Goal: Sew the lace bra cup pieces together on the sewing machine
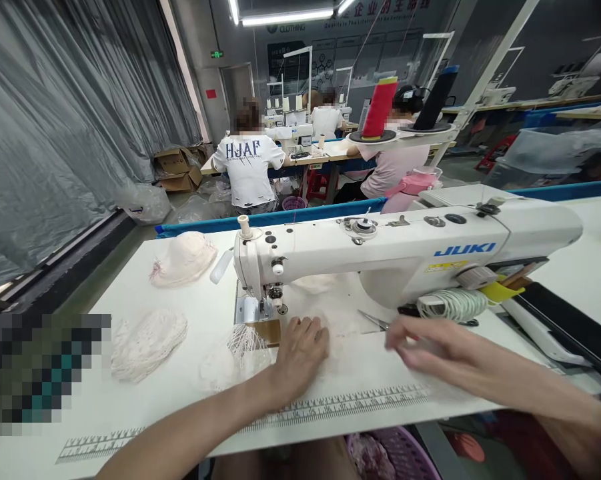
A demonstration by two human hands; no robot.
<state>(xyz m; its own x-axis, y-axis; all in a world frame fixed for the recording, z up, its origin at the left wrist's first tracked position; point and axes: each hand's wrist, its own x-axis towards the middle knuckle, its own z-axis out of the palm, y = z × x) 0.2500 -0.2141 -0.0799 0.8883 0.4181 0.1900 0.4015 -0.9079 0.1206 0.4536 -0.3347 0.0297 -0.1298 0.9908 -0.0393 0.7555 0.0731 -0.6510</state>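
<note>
My left hand (303, 353) lies palm down on the sewing machine bed, fingers bent and slightly apart, just right of the needle area. Thin whitish fabric (343, 347) spreads beside and partly under it. A piece of white lace (247, 347) lies to its left, by the presser foot (263, 310). Over the tabletop at right, my right hand (423, 343) is blurred with its fingers curled; whether it holds anything is unclear. Scissors (373, 319) show their blades just beyond its fingertips, the handles partly hidden. Above both hands runs the white sewing machine (330, 250).
At left on the tabletop sit a lace-edged cup-shaped piece (183, 260) and a lace pile (147, 343). A printed ruler (325, 405) follows the front edge. Coiled pale cord (453, 305) lies under the machine arm. Below is a purple basket (400, 453). Several people work ahead.
</note>
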